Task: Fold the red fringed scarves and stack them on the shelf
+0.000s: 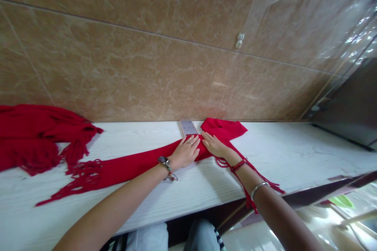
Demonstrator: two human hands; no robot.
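Observation:
A red fringed scarf [132,168] lies stretched across the white wood-grain table, its left fringe spread out flat. Both palms press on its right part. My left hand [185,152] lies flat there with fingers extended. Beside it, my right hand [216,146] also rests flat, its fingertips close to the left ones. Past my right hand, a folded-over part of red cloth [225,128] reaches toward the wall, and some fringe hangs over the front edge under my right forearm. A phone-like flat object [187,127] lies just behind the scarf, partly covered by it.
More red fringed cloth [38,137] is heaped at the left of the table [165,204]. A brown marbled tile wall [147,66] with a small socket-like fitting [240,40] runs along the back. At the far right stands a dark box-shaped object [347,102].

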